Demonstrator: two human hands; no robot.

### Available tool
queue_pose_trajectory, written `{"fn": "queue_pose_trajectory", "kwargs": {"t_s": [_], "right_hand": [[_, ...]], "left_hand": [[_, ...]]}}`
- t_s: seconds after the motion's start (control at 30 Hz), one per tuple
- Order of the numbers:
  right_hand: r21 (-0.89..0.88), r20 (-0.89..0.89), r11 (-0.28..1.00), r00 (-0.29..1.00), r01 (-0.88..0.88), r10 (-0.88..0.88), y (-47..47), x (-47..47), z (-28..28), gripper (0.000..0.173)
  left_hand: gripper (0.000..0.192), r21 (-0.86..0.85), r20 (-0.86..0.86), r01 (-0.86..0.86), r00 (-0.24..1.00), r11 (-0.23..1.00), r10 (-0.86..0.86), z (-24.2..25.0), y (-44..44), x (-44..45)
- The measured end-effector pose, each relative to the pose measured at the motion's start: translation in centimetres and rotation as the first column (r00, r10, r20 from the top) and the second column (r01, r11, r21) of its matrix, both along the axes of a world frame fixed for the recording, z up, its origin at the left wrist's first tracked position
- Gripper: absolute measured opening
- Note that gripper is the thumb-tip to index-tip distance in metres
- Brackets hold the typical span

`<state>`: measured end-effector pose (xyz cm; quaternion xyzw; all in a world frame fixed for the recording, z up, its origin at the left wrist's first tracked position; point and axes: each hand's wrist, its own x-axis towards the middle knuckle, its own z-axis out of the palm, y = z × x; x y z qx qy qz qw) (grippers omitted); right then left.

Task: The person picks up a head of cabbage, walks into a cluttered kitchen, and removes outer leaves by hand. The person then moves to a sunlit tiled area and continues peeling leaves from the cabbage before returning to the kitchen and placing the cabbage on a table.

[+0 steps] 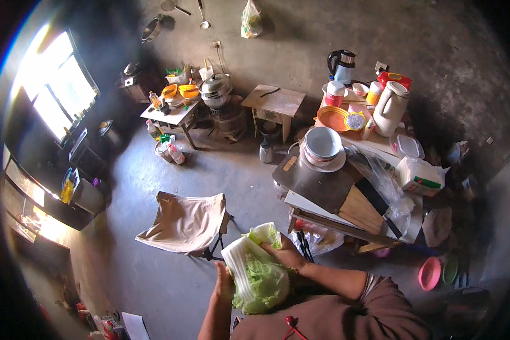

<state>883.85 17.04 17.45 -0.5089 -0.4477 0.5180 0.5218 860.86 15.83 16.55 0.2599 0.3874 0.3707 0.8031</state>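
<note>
A head of napa cabbage (pixel 259 276), with white ribs and frilly green leaves, is held close to the brown shirt front. My left hand (pixel 224 280) presses against its left side, the thumb pointing up and most of the fingers hidden behind the leaves. Around the upper right part, my right hand (pixel 285 254) grips a cabbage leaf (pixel 267 233) that stands out from the head. Whether that leaf is still attached cannot be seen. Just beyond the cabbage stands a beige folding stool (pixel 189 221).
To the right is a table with a cleaver (pixel 376 202) on a wooden cutting board (pixel 361 210), stacked bowls (pixel 322 142) and a thermos jug (pixel 391 108). A steamer pot (pixel 215 91) sits on a stove by the far wall. Pink basin (pixel 429 273) lies on the floor at right.
</note>
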Motion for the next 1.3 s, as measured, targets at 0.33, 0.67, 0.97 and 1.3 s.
{"fn": "queue_pose_trajectory", "kwargs": {"t_s": [0.33, 0.67, 0.97, 1.3], "right_hand": [[-0.271, -0.532, 0.918, 0.75, 0.29, -0.394, 2.2, 9.0, 5.2, 0.027], [-0.36, -0.592, 0.799, 0.544, 0.482, -0.595, 9.1, 29.6, -2.2, 0.041], [0.036, -0.002, 0.918, 0.919, 0.394, -0.394, 7.1, 23.8, 0.4, 0.052], [-0.272, -0.012, 0.673, 0.702, -0.687, 0.712, 3.1, 4.7, 6.1, 0.077]], "left_hand": [[0.088, -0.173, 0.412, -0.273, 0.852, 0.946, 0.322, 0.2, -3.9, 3.6], [0.081, -0.262, 0.585, -0.375, 0.671, 0.889, 0.455, 0.7, -3.5, 1.4], [0.076, -0.26, 0.504, -0.366, 0.738, 0.894, 0.449, 1.6, -3.4, 2.1], [0.069, -0.265, 0.265, -0.273, 0.901, 0.925, 0.343, 3.0, 0.3, 3.5]]}}
